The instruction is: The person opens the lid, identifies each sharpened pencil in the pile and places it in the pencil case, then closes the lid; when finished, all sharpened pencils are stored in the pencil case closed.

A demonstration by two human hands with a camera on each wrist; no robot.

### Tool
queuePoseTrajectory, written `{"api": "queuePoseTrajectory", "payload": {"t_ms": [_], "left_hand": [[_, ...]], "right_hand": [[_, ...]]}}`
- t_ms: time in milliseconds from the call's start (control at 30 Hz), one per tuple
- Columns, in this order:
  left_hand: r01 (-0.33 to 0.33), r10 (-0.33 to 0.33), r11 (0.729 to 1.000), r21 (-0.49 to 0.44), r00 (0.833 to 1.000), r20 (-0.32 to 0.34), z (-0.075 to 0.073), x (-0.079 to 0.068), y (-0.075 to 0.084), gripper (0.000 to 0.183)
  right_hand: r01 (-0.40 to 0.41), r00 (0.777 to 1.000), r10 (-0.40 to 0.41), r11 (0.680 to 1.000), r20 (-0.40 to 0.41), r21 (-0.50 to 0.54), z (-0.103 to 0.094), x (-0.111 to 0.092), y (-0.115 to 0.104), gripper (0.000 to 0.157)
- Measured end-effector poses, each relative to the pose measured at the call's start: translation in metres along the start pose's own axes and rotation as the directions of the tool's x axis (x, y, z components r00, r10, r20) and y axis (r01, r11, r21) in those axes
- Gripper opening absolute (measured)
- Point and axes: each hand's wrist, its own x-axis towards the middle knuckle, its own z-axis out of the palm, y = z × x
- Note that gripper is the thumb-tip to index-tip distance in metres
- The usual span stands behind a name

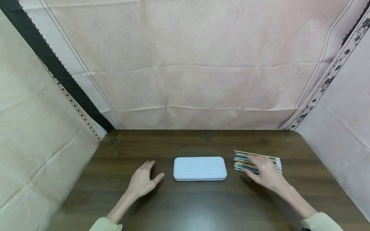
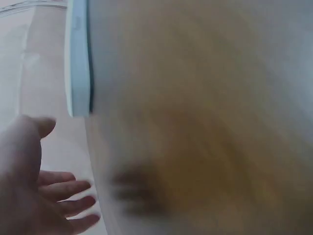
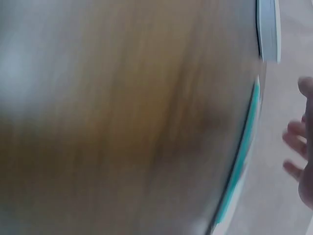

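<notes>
A closed white flat case (image 1: pixel 200 168), like a pencil tin, lies on the table between the two hands. To its right, several striped pencils (image 1: pixel 240 160) are laid side by side in a row. My right hand (image 1: pixel 267 173) is over these pencils, fingers spread and loosely bent, covering part of them. In the right wrist view a teal pencil (image 3: pixel 239 156) shows at the near side of the row, with the hand (image 3: pixel 302 147) apart from it. My left hand (image 1: pixel 142 181), left of the case, hovers over the table with fingers relaxed and nothing in them.
The brown wooden table (image 1: pixel 185 205) reaches back to a pale cloth wall (image 1: pixel 202 80). Cloth also hangs along the left side (image 1: pixel 43 128) and right side (image 1: pixel 341 128).
</notes>
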Motion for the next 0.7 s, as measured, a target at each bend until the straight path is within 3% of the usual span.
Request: {"api": "queuePoseTrajectory", "payload": {"t_ms": [67, 167, 267, 400, 533, 700], "left_hand": [[0.026, -0.028, 0.995, -0.094, 0.999, -0.018, 0.003, 0.008, 0.008, 0.055], [0.041, -0.038, 0.975, -0.216, 0.999, 0.017, 0.01, 0.019, 0.017, 0.054], [0.041, -0.012, 0.965, -0.26, 0.993, 0.115, 0.017, 0.027, 0.021, 0.078], [0.024, 0.026, 0.974, -0.227, 0.976, 0.216, 0.027, 0.035, 0.026, 0.106], [-0.021, 0.069, 0.977, -0.213, 0.972, 0.223, 0.036, 0.041, 0.03, 0.113], [-0.052, 0.095, 0.975, -0.215, 0.976, 0.194, 0.043, 0.043, 0.03, 0.108]], "right_hand": [[0.087, 0.994, -0.082, 0.994, -0.078, 0.072, 0.011, 0.006, -0.009, 0.035], [0.145, 0.983, -0.118, 0.968, -0.139, 0.203, 0.029, 0.017, -0.026, 0.02], [0.152, 0.985, -0.12, 0.94, -0.123, 0.306, 0.045, 0.029, -0.044, 0.028], [0.137, 0.991, -0.13, 0.929, -0.043, 0.344, 0.064, 0.041, -0.063, 0.037], [0.13, 0.99, -0.138, 0.929, -0.001, 0.346, 0.077, 0.047, -0.074, 0.042], [0.145, 0.988, -0.157, 0.928, 0.007, 0.344, 0.088, 0.046, -0.079, 0.044]]}}
